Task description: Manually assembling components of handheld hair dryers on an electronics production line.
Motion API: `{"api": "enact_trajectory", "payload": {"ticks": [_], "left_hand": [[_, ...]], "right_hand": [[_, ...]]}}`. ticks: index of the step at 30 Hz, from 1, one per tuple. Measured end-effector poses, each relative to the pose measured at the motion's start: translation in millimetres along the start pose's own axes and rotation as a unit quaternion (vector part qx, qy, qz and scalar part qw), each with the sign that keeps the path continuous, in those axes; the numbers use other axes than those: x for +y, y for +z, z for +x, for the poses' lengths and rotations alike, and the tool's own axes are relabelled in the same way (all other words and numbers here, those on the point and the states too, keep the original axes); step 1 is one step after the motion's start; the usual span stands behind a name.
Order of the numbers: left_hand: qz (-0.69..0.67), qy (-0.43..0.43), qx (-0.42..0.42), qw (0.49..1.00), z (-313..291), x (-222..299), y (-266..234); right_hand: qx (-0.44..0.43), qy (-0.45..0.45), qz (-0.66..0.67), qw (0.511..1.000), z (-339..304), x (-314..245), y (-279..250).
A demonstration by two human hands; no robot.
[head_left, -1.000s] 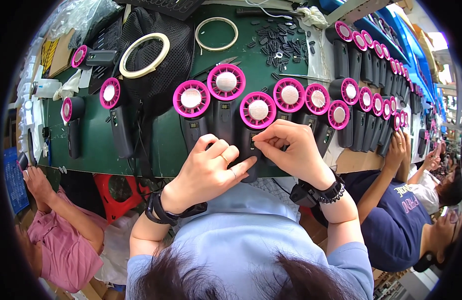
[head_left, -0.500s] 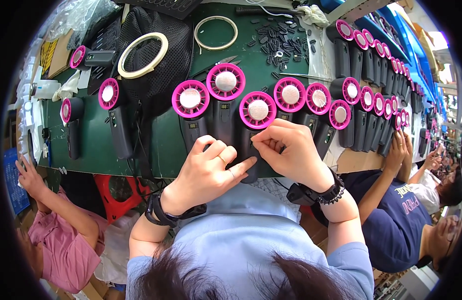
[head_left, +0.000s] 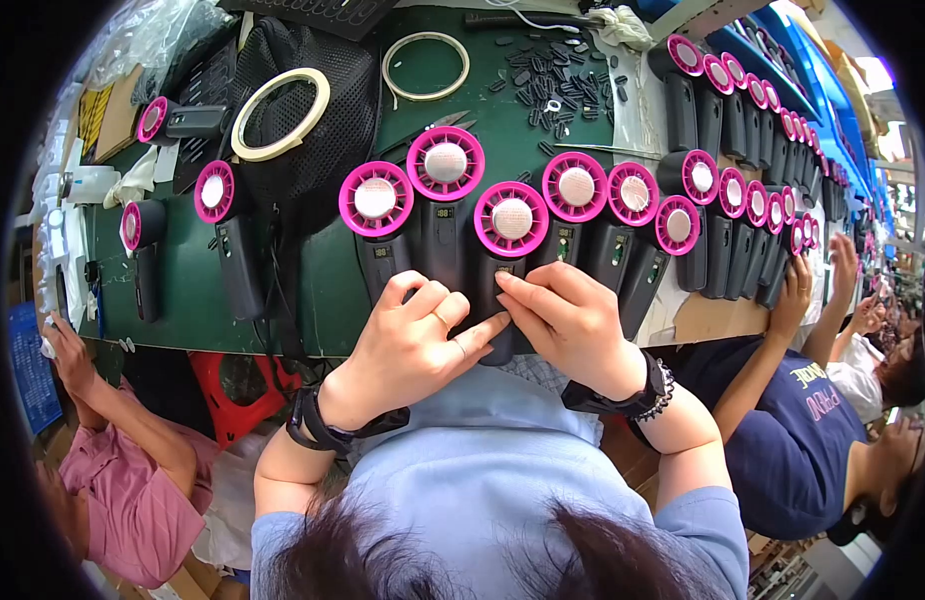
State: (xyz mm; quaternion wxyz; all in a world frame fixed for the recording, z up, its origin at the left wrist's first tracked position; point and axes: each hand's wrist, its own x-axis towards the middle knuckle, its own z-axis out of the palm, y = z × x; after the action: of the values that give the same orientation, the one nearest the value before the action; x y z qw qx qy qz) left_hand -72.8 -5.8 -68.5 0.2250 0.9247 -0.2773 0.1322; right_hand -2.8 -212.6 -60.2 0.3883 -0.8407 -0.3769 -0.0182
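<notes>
Both hands [head_left: 493, 330] perhaps pressing fan [head_left: 510, 240], neighbours crowding

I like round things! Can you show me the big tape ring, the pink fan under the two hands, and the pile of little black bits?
tape ring [head_left: 245, 121], head view, left band.
pink fan [head_left: 512, 218], head view, round grille.
little black bits [head_left: 548, 82], head view, pile middle.

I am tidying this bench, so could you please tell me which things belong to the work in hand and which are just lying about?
In use:
left hand
right hand
black handheld fan with pink head
neighbouring fans in the row

Lying about:
two tape rings
scattered small black parts
mesh bag
</notes>
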Motion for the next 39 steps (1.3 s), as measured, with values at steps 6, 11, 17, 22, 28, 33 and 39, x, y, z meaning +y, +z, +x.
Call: {"api": "enact_trajectory", "payload": {"ticks": [6,11,17,22,28,33,39], "left_hand": [[0.014,0.016,0.017,1.0,0.3,-0.9,-0.8],[0.038,0.006,0.04,0.998,0.0,-7.4,-3.8],[0.067,0.016,0.038,0.997,0.3,-9.6,-1.9],[0.076,0.029,0.035,0.996,1.1,-11.0,-1.8],[0.084,0.034,0.031,0.995,1.1,-10.4,-1.1],[0.103,0.046,0.024,0.993,5.4,-8.4,-4.4],[0.11,0.057,0.011,0.992,7.4,-9.3,-6.0]], "right_hand": [[0.012,-0.032,0.003,0.999,4.8,2.6,0.6],[-0.025,0.046,0.072,0.996,8.1,1.7,-4.2],[-0.026,0.082,0.104,0.991,7.9,-0.9,-3.9],[-0.029,0.099,0.099,0.99,8.2,-2.7,-4.7],[-0.017,0.063,0.075,0.995,5.1,1.6,-1.4],[0.005,-0.002,0.039,0.999,1.7,6.7,-2.2],[0.026,-0.069,-0.012,0.997,-15.3,4.9,-10.9]]}}
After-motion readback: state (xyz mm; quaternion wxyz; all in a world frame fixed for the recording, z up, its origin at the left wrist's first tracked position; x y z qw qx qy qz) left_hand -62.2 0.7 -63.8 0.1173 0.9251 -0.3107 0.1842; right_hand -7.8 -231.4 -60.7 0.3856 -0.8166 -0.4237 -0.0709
